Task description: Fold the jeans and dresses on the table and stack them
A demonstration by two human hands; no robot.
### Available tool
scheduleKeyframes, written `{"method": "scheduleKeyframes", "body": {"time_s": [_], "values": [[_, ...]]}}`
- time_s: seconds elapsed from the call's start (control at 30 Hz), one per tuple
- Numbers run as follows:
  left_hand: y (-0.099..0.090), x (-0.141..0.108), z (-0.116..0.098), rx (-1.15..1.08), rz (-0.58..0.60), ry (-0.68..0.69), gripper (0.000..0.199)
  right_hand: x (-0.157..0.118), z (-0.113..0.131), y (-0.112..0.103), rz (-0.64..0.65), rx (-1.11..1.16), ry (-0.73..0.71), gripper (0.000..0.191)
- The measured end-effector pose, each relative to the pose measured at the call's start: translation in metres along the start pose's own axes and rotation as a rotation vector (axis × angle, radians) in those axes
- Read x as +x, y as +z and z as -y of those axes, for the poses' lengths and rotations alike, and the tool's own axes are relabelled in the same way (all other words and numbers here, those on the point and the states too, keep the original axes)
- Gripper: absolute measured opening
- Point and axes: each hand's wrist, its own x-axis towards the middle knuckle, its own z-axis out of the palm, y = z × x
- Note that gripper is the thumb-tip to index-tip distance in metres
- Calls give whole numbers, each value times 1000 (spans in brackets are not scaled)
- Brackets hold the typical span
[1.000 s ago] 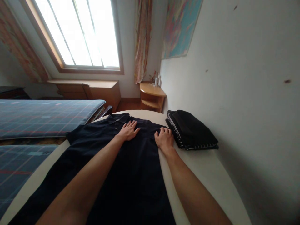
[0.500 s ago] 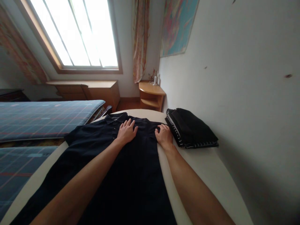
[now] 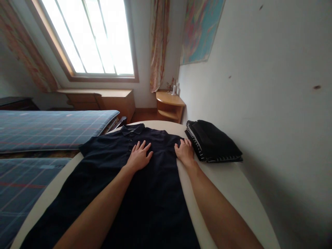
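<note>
A dark navy polo shirt (image 3: 153,180) lies spread on a pale, round-edged table (image 3: 233,193), its buttoned collar at the far end. On the chest, beside the button placket, my left hand (image 3: 138,157) rests palm down with its fingers spread. My right hand (image 3: 184,151) touches the sleeve at the shirt's right edge, fingers slightly bent and the thumb apart. Close to its right sits a folded stack of black cloth (image 3: 215,140) with white stitch-like marks along its edge. My forearms cover parts of the shirt.
Left of the table are plaid-covered mattresses (image 3: 52,129). A wall (image 3: 272,103) runs along the right side. Beyond the table stand a wooden corner shelf (image 3: 169,99) and a desk (image 3: 116,100) below a bright window (image 3: 90,38).
My left hand has slid a little toward me down the shirt's chest, away from the collar. My right hand stays at the sleeve. The whole view has shifted slightly.
</note>
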Motion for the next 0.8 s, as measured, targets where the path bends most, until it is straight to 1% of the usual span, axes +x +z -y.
{"method": "scheduleKeyframes", "body": {"time_s": [0.1,0.23,0.4,0.5,0.57,0.63,0.7,0.73,0.8], "values": [[0,-2,0,-10,3,24,57,5,-3,2,-18,53,-44,49],[0,-2,-1,-24,-5,25,57,10,-2,0,-65,154,-104,52],[-3,0,-3,-79,-50,8,57,6,12,-12,-171,294,-220,53],[-6,2,-4,-162,-116,-3,54,-6,26,-20,-200,365,-365,53],[-9,2,-5,-249,-163,-17,53,-16,34,-22,-165,416,-500,51],[-11,2,-6,-345,-193,-58,53,-26,41,-22,-77,452,-662,51],[-12,2,-6,-420,-212,-104,54,-33,47,-21,26,459,-808,55],[-12,2,-5,-443,-219,-113,54,-36,48,-20,66,452,-859,59],[-10,3,-3,-453,-234,-89,51,-39,51,-18,109,419,-922,69]]}}
